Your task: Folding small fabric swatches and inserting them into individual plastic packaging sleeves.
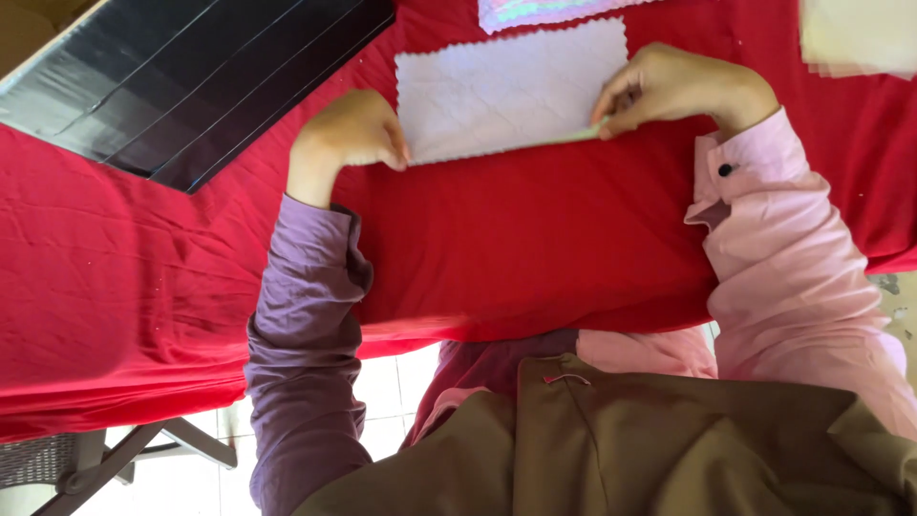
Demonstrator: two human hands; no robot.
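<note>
A white quilted cloth piece with zigzag-cut edges lies flat on the red tablecloth. My left hand pinches its near left corner. My right hand pinches the near right corner, where a pale green underlayer shows along the cloth's lower edge. The left arm wears a purple sleeve and the right a pink one.
A black panel with taped seams lies at the far left on the table. An iridescent pink cloth piece sits just beyond the white one. A stack of cream sheets lies at the far right. A chair frame stands below the table edge.
</note>
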